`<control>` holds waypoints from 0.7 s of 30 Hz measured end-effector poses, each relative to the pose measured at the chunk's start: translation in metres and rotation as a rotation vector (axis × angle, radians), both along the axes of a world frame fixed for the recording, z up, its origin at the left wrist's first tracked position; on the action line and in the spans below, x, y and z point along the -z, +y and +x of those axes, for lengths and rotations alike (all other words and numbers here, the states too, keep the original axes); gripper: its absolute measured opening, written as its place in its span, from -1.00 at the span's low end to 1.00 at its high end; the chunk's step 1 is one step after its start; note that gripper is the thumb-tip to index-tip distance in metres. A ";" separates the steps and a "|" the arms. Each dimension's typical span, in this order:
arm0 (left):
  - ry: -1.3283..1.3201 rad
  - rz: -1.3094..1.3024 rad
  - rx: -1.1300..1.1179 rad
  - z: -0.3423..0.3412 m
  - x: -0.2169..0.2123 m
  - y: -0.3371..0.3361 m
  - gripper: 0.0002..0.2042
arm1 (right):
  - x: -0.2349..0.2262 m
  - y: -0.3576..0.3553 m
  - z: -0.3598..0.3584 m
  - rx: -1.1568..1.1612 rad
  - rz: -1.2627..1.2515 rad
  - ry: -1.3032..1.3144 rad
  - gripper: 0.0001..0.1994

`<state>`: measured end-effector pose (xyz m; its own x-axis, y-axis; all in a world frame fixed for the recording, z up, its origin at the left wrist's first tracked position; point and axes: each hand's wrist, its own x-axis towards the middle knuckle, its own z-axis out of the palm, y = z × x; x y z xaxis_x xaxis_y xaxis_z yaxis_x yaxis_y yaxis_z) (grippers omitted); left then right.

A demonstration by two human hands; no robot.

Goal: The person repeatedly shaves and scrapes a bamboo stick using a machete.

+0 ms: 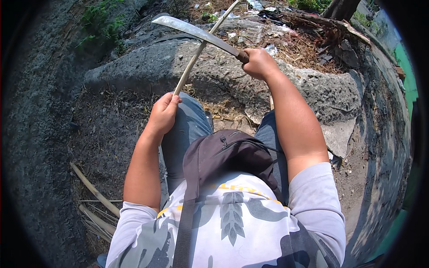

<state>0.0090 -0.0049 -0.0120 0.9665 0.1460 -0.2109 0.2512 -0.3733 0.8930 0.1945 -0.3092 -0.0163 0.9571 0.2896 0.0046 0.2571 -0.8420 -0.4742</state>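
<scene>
My left hand (164, 114) is closed round the lower end of a pale wooden stick (191, 67), just above my left knee. The stick slants up and away to the right, past the top of the view. In my right hand (260, 64) I grip the brown handle of a machete (196, 31) with a long, slightly curved blade. Its blade points to the far left and crosses over the stick at about mid-length. Whether the edge touches the stick, I cannot tell. The fingers of my right hand are wrapped round the handle.
A rough concrete slab (134, 62) lies across in front of my knees. Beyond it are dry straw (308, 49), litter and a tree trunk (341, 9). Several cut sticks (96, 192) lie on the dirt at my left. A dark bag (228, 156) rests on my lap.
</scene>
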 end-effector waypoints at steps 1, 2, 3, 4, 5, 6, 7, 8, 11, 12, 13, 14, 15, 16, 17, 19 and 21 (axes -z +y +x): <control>-0.004 -0.003 0.001 0.000 0.000 0.000 -0.73 | 0.002 -0.007 0.003 0.001 -0.003 -0.004 -0.65; -0.008 0.032 0.029 0.001 0.000 0.000 -0.76 | 0.004 -0.014 0.006 0.029 0.090 0.090 -0.65; -0.011 0.068 0.058 0.001 0.001 0.000 -0.78 | 0.005 -0.017 0.006 0.057 0.183 0.185 -0.64; -0.012 0.066 0.063 0.001 0.001 -0.001 -0.78 | 0.006 -0.018 0.006 0.062 0.181 0.184 -0.64; -0.014 0.030 0.039 0.002 0.002 -0.001 -0.78 | 0.007 -0.018 0.006 0.039 0.192 0.203 -0.65; -0.014 -0.007 0.017 0.003 0.004 -0.002 -0.78 | 0.008 -0.017 0.005 0.018 0.200 0.222 -0.65; -0.012 -0.007 0.015 0.002 0.004 0.000 -0.78 | -0.003 -0.010 -0.003 -0.027 0.185 0.209 -0.67; -0.016 -0.015 0.006 0.001 0.005 0.003 -0.76 | -0.010 -0.003 -0.008 -0.100 0.135 0.232 -0.68; -0.039 0.010 0.001 0.000 0.006 0.001 -0.75 | -0.010 0.013 -0.022 -0.261 0.072 0.189 -0.69; -0.057 0.045 -0.006 -0.001 0.006 0.002 -0.74 | -0.015 0.020 -0.028 -0.321 -0.028 0.139 -0.71; -0.057 0.047 -0.009 -0.002 0.008 0.002 -0.74 | -0.019 0.024 -0.032 -0.342 -0.067 0.102 -0.72; -0.070 0.061 -0.017 -0.002 0.010 0.003 -0.74 | -0.022 0.027 -0.035 -0.363 -0.106 0.064 -0.73; -0.083 0.076 -0.023 -0.003 0.010 0.003 -0.74 | -0.026 0.027 -0.034 -0.366 -0.104 0.063 -0.73; -0.084 0.079 -0.025 -0.003 0.010 0.002 -0.74 | -0.029 0.024 -0.032 -0.337 -0.126 0.020 -0.74; -0.140 0.132 -0.014 -0.005 0.010 0.000 -0.75 | -0.033 0.019 -0.029 -0.308 -0.148 -0.022 -0.75; -0.213 0.183 0.008 -0.007 0.008 -0.005 -0.77 | -0.029 0.003 -0.018 -0.171 -0.073 0.000 -0.69; -0.214 0.181 0.018 -0.008 0.005 -0.006 -0.77 | -0.019 -0.017 -0.004 -0.050 0.056 0.029 -0.64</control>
